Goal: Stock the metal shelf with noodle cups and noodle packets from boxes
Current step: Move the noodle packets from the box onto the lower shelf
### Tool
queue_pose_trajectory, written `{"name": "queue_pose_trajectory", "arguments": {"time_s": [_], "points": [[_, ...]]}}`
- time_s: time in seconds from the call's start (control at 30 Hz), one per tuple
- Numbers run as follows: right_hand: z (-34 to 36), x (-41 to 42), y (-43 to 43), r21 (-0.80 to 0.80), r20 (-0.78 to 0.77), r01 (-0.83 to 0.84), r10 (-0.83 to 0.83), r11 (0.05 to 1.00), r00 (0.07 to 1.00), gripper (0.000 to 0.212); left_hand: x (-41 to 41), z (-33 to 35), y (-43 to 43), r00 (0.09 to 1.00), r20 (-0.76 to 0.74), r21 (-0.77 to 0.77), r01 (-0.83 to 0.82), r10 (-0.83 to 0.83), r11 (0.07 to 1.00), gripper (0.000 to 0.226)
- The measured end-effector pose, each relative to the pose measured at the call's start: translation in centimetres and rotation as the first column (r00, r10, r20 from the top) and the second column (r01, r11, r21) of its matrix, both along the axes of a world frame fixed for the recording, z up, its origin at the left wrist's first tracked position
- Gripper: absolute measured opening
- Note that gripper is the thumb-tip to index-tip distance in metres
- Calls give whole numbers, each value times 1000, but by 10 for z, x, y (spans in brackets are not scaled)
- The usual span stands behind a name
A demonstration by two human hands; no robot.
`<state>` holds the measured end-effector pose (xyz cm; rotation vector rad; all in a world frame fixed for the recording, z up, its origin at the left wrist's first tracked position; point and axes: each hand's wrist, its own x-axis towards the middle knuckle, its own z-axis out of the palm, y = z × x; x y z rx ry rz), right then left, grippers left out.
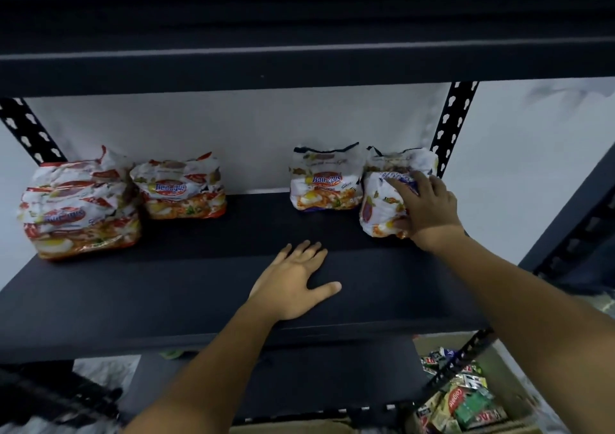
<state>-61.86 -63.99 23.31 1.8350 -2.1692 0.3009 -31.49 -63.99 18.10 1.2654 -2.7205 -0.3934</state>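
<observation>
One noodle packet (379,208) gripped under right hand (429,208) fingers (401,186).

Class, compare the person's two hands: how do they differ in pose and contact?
The left hand lies flat on the shelf, fingers spread; the right hand grips a noodle packet. The left hand is mid-shelf; the right hand is farther back, rightward. Both reach onto one shelf.
</observation>
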Motion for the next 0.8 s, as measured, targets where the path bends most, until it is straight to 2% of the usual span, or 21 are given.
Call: {"name": "queue_pose_trajectory", "arguments": {"time_s": [0.1,0.27,0.37,0.57,0.7,0.8], "points": [[1,-5,-11,0,-23,-3,3,1000,1000,99,0,2,0,1000,-6,9,-8,8,1000,85],[-2,-13,-25,-27,-7,-40,39,999,999,113,-1,0,-5,1000,4,-12,-4,4,1000,85],[-3,-15,-29,-29,-1,-50,50,998,999,114,-2,1,-9,1000,9,-14,-2,2,1000,84],[-1,-17,-27,-42,-11,-77,77,996,997,110,-3,3,-11,1000,-20,-1,-11,11,1000,83],[3,-9,-18,8,-33,-24,25,1000,999,109,-2,3,-10,999,-37,2,-13,13,1000,84],[1,12,3,-72,-30,-48,46,996,998,99,-1,3,-9,999,-42,3,-11,11,1000,85]]}}
